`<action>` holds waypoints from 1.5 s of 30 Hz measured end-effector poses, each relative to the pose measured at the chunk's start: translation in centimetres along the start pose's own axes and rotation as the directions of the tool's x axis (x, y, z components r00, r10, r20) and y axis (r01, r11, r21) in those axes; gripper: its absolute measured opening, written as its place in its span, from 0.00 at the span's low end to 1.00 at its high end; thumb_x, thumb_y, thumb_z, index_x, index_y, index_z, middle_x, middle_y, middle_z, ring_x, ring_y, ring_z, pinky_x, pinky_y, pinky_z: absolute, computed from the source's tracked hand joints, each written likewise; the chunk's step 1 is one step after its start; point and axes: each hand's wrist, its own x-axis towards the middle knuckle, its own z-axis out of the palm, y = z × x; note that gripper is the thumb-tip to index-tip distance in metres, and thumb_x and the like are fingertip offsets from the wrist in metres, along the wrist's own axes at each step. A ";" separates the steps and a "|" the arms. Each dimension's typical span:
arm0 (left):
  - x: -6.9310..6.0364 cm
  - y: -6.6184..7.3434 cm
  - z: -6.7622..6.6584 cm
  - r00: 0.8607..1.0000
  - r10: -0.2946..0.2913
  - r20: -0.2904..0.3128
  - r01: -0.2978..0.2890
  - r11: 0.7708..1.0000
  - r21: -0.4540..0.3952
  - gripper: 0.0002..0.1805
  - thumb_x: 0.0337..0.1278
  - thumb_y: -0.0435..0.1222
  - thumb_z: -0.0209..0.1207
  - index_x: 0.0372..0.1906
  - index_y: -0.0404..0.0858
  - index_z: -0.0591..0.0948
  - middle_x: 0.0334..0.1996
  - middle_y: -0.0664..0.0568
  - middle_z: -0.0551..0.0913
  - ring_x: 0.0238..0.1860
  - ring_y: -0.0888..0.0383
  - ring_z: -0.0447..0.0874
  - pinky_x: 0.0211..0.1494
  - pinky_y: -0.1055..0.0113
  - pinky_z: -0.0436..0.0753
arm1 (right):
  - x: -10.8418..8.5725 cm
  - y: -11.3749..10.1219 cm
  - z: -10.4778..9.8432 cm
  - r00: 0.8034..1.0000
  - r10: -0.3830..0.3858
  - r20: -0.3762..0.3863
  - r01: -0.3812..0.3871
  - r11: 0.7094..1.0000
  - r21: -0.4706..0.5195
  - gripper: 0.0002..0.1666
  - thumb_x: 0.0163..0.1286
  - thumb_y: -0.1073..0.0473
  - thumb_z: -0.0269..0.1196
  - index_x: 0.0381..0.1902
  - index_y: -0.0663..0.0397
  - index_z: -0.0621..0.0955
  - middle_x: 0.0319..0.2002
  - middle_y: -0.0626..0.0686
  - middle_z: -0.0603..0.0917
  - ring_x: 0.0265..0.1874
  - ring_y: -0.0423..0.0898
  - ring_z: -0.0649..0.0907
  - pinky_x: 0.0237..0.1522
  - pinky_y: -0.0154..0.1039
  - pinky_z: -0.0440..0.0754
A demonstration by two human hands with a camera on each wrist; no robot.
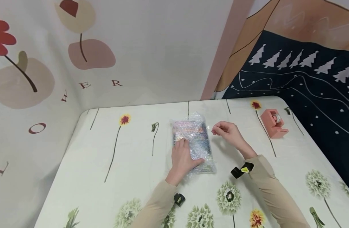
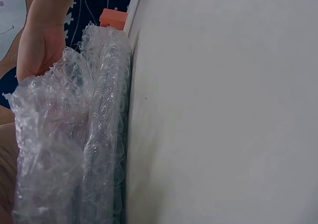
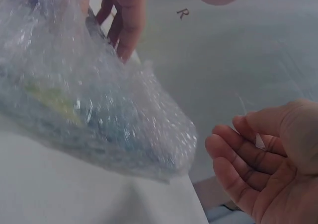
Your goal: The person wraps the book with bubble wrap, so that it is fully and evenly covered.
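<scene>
A flat, dark, colourful item wrapped in clear bubble wrap (image 1: pixel 197 139) lies on the table; through the wrap I cannot tell exactly what it is. My left hand (image 1: pixel 183 158) rests on its left part, thumb spread toward the lower edge, and presses the wrap down. Just off the package's right side, my right hand (image 1: pixel 227 132) is raised with thumb and index finger pinched together. A small strip of clear tape (image 3: pixel 242 103) shows faintly at those fingertips in the right wrist view. Crumpled bubble wrap (image 2: pixel 54 149) fills much of the left wrist view.
A pink tape dispenser (image 1: pixel 272 124) with a roll of clear tape stands at the far right of the table. The white tablecloth (image 1: pixel 140 167) is printed with flowers. Patterned hangings (image 1: pixel 160 57) rise behind the table and along its sides.
</scene>
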 end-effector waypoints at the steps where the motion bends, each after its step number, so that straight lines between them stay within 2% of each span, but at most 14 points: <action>1: 0.0 0.0 0.0 1.000 -0.001 -0.001 0.001 1.000 0.000 0.54 0.27 0.65 0.69 0.57 0.28 0.71 0.54 0.41 0.71 0.56 0.48 0.67 0.59 0.58 0.69 | 0.2 0.1 0.3 1.000 -0.012 0.007 0.012 1.000 -0.002 0.08 0.68 0.67 0.57 0.33 0.68 0.80 0.29 0.61 0.83 0.28 0.40 0.82 0.32 0.28 0.79; 7: 0.0 0.1 0.0 1.000 -0.010 0.003 0.010 1.000 0.001 0.55 0.27 0.65 0.69 0.57 0.28 0.71 0.55 0.42 0.71 0.57 0.48 0.67 0.59 0.58 0.70 | 1.1 0.2 2.1 0.997 -0.046 0.055 0.045 0.999 0.014 0.08 0.67 0.68 0.57 0.33 0.70 0.80 0.28 0.63 0.83 0.29 0.59 0.81 0.32 0.33 0.80; 10: 0.0 0.1 0.0 1.000 -0.010 0.005 0.010 1.000 0.005 0.55 0.28 0.65 0.69 0.58 0.27 0.71 0.55 0.42 0.71 0.57 0.48 0.67 0.59 0.58 0.70 | 1.4 0.1 3.0 0.995 -0.042 0.092 0.038 0.998 0.040 0.08 0.67 0.69 0.57 0.33 0.72 0.80 0.29 0.66 0.82 0.31 0.63 0.81 0.34 0.39 0.82; 13: 0.0 0.2 0.0 1.000 -0.014 0.007 0.014 1.000 0.010 0.55 0.28 0.65 0.68 0.58 0.28 0.70 0.56 0.42 0.71 0.58 0.48 0.66 0.59 0.58 0.70 | 1.6 0.0 3.9 0.990 -0.038 0.135 0.032 0.998 0.046 0.07 0.66 0.69 0.58 0.32 0.70 0.80 0.30 0.64 0.83 0.32 0.60 0.83 0.35 0.40 0.83; 16: -0.1 0.2 0.0 1.000 -0.025 0.005 0.025 1.000 -0.004 0.58 0.28 0.64 0.69 0.62 0.27 0.66 0.57 0.40 0.71 0.58 0.47 0.67 0.59 0.57 0.70 | 1.7 0.0 4.6 0.984 -0.056 0.168 0.054 0.998 0.019 0.06 0.66 0.69 0.59 0.30 0.67 0.80 0.29 0.59 0.83 0.31 0.51 0.83 0.35 0.34 0.82; 21: -0.1 0.1 0.2 0.999 -0.040 -0.014 0.039 0.998 -0.053 0.65 0.25 0.63 0.71 0.67 0.27 0.58 0.57 0.37 0.72 0.58 0.44 0.69 0.58 0.56 0.71 | 1.8 0.3 5.4 0.970 -0.142 0.196 0.159 0.985 -0.072 0.05 0.64 0.68 0.61 0.27 0.62 0.81 0.26 0.52 0.82 0.27 0.40 0.79 0.32 0.30 0.78; 24: -0.2 0.1 0.2 0.999 -0.036 -0.023 0.034 0.997 -0.062 0.65 0.24 0.63 0.72 0.67 0.27 0.58 0.57 0.37 0.72 0.57 0.44 0.70 0.58 0.56 0.72 | 1.9 0.6 5.6 0.950 -0.217 0.224 0.252 0.957 -0.140 0.04 0.63 0.68 0.62 0.28 0.60 0.81 0.25 0.50 0.82 0.25 0.39 0.77 0.29 0.31 0.77; 27: -0.2 0.0 0.3 0.999 -0.029 -0.024 0.028 0.998 -0.061 0.65 0.25 0.63 0.71 0.66 0.27 0.59 0.57 0.37 0.72 0.57 0.44 0.69 0.58 0.56 0.71 | 2.0 0.7 5.6 0.925 -0.280 0.258 0.337 0.917 -0.212 0.03 0.62 0.68 0.62 0.29 0.59 0.81 0.25 0.49 0.82 0.24 0.38 0.77 0.28 0.32 0.77; 33: -0.2 0.0 0.3 1.000 -0.023 -0.017 0.022 0.999 -0.042 0.64 0.26 0.63 0.71 0.66 0.27 0.59 0.58 0.37 0.72 0.58 0.45 0.69 0.59 0.56 0.71 | 2.3 0.7 5.5 0.888 -0.337 0.312 0.428 0.854 -0.294 0.03 0.62 0.69 0.62 0.30 0.58 0.80 0.26 0.49 0.81 0.25 0.40 0.79 0.29 0.34 0.79; 37: -0.2 -0.1 0.3 1.000 -0.016 -0.021 0.015 0.999 -0.032 0.63 0.26 0.64 0.70 0.66 0.28 0.60 0.58 0.38 0.72 0.58 0.45 0.69 0.59 0.56 0.71 | 2.4 0.7 5.5 0.853 -0.384 0.354 0.501 0.793 -0.346 0.04 0.62 0.69 0.63 0.28 0.56 0.79 0.25 0.47 0.80 0.24 0.39 0.77 0.28 0.32 0.77; 39: -0.2 -0.1 0.4 1.000 -0.009 -0.030 0.008 1.000 -0.027 0.62 0.26 0.64 0.70 0.65 0.28 0.61 0.58 0.38 0.72 0.58 0.46 0.69 0.60 0.56 0.71 | 2.5 0.7 5.5 0.829 -0.409 0.380 0.540 0.762 -0.357 0.05 0.61 0.69 0.63 0.27 0.55 0.79 0.24 0.47 0.79 0.23 0.38 0.75 0.27 0.31 0.76; 42: -0.2 -0.2 0.4 0.999 0.004 -0.051 -0.005 1.000 -0.009 0.60 0.26 0.64 0.70 0.63 0.30 0.64 0.57 0.40 0.72 0.58 0.47 0.69 0.59 0.58 0.71 | 2.6 0.8 5.4 0.798 -0.436 0.416 0.581 0.740 -0.339 0.07 0.61 0.69 0.63 0.26 0.54 0.78 0.24 0.46 0.77 0.22 0.38 0.73 0.27 0.32 0.76; 45: -0.2 -0.2 0.4 0.997 0.019 -0.070 -0.018 1.000 0.011 0.57 0.26 0.64 0.69 0.61 0.31 0.66 0.55 0.41 0.73 0.56 0.48 0.70 0.57 0.58 0.72 | 2.5 1.0 5.3 0.775 -0.455 0.439 0.606 0.732 -0.312 0.07 0.59 0.70 0.64 0.26 0.55 0.79 0.25 0.47 0.78 0.24 0.38 0.75 0.39 0.36 0.80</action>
